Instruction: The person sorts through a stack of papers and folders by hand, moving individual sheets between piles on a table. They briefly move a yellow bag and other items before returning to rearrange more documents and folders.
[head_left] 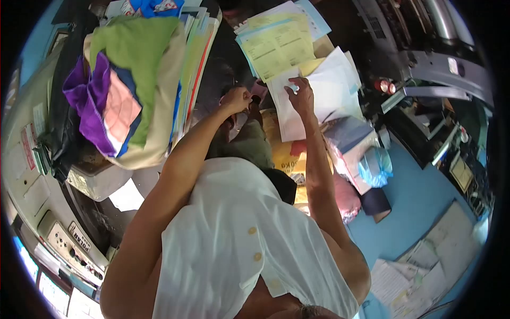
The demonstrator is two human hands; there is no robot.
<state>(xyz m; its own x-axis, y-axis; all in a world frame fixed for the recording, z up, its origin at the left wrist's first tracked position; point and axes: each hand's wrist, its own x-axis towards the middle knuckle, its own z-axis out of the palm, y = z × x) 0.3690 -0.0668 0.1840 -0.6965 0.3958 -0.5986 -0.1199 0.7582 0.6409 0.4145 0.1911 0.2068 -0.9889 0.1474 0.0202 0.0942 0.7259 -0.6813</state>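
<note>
My left hand is raised at the middle of the head view, its fingers curled together. Whatever may be in them is too small to make out. Close beside it is a dark, pinkish shape that I cannot identify. My right hand hovers over or rests on white paper sheets, thumb and fingers curved but apart, with nothing seen between them. Beyond it lies a stack of yellow-green printed forms, with pale blue sheets under them.
Folded cloths, among them a green cloth and a purple cloth, are piled at left on stacked boards or papers. A yellow sack lies below the papers. Machinery stands at right, and a blue plastic bag sits nearer.
</note>
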